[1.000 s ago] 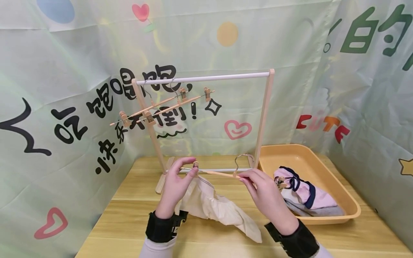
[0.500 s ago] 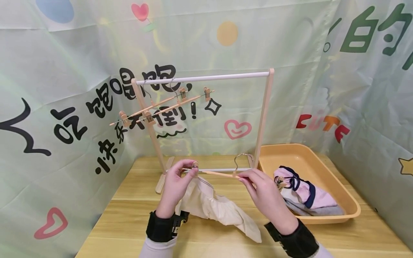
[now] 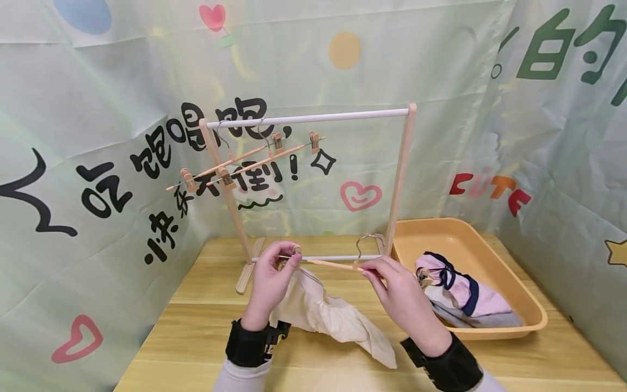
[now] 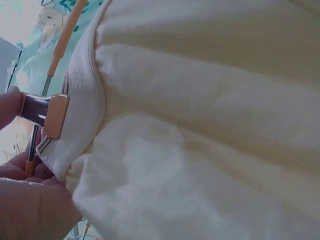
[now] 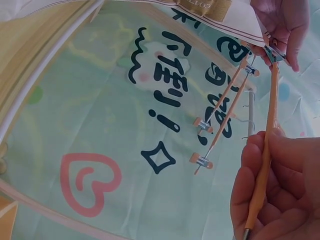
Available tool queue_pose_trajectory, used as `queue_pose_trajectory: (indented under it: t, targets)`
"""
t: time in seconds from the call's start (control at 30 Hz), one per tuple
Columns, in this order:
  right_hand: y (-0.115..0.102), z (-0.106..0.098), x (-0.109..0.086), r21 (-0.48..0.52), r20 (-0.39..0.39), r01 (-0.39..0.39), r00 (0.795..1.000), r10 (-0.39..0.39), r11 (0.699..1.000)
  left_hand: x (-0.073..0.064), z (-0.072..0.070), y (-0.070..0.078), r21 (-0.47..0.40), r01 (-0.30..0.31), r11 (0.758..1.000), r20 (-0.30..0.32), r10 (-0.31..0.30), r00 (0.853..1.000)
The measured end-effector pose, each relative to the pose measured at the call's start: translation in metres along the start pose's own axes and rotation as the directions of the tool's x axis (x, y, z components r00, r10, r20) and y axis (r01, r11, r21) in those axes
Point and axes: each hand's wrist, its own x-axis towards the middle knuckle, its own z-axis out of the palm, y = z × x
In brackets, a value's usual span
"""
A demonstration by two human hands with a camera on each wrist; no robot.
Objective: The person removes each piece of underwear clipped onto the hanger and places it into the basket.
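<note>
A wooden clip hanger [image 3: 333,265] is held level between both hands, its metal hook upward. My left hand [image 3: 269,286] pinches the clip [image 4: 57,116] at its left end. That clip sits over the banded edge of a cream cloth garment [image 3: 325,316], which hangs down to the right in creases. Near the hook, my right hand [image 3: 406,296] grips the hanger's bar, with fingers and thumb around it in the right wrist view. Another clip [image 3: 424,276] shows just right of this hand, in front of pink cloth.
A small wooden rack [image 3: 404,174] with a white rail stands behind the hands. Two bare clip hangers [image 3: 254,163] hang from its left part. At right, an orange tray [image 3: 458,231] contains a folded pink garment [image 3: 490,296] with dark trim and grey cloth.
My left hand has shifted slightly to the right, its fingers curling closer around the clip. The right hand and the garment have stayed almost still.
</note>
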Motion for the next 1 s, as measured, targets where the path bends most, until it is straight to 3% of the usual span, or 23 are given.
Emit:
queue_pose_trajectory:
  t: [0.47, 1.0]
  targets:
    - [-0.0001, 0.0035, -0.0007, -0.034, 0.019, -0.046, 0.999, 0.046, 0.998, -0.0003, 0.0053, 0.0026, 0.109, -0.068, 0.992, -0.010, 0.069, 0.998]
    - [-0.0014, 0.0052, -0.0023, -0.049, 0.022, -0.061, 0.998, 0.062, 0.997, -0.0015, 0.0092, 0.0034, 0.128, -0.092, 0.987, -0.046, 0.099, 0.994]
